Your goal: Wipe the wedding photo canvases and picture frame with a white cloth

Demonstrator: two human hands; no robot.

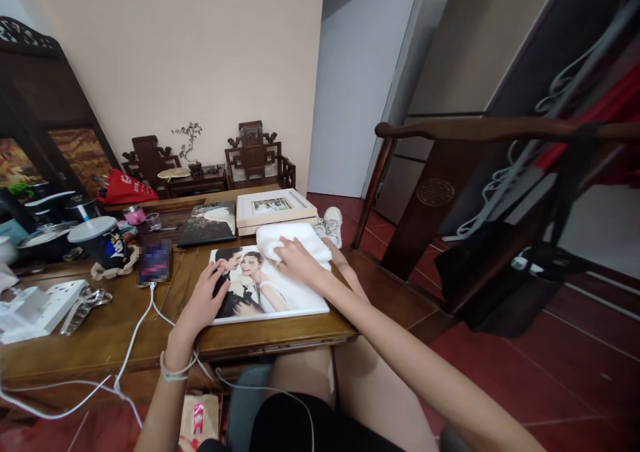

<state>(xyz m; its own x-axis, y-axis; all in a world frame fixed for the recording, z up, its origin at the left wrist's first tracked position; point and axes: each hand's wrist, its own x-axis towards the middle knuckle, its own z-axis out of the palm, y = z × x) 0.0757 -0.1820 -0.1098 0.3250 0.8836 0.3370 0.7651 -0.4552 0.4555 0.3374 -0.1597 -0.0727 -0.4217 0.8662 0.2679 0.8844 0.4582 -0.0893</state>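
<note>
On the wooden table in front of me lies a photo panel (245, 299) printed with a couple in a dark suit and a white dress. My left hand (206, 295) rests on its left edge, fingers stretched out and apart. A folded white cloth (313, 242) lies over the panel's far right corner. My right hand (297, 262) presses on this cloth, its fingers bent over the near side; the fingertips are partly sunk in the fabric.
Behind the panel are a dark photo album (207, 222) and a box with a framed picture (275, 209). To the left stand a lidded cup (105, 239), a phone (154, 263) on a white cable and a power strip (50, 309). A wooden chair (425, 199) stands right.
</note>
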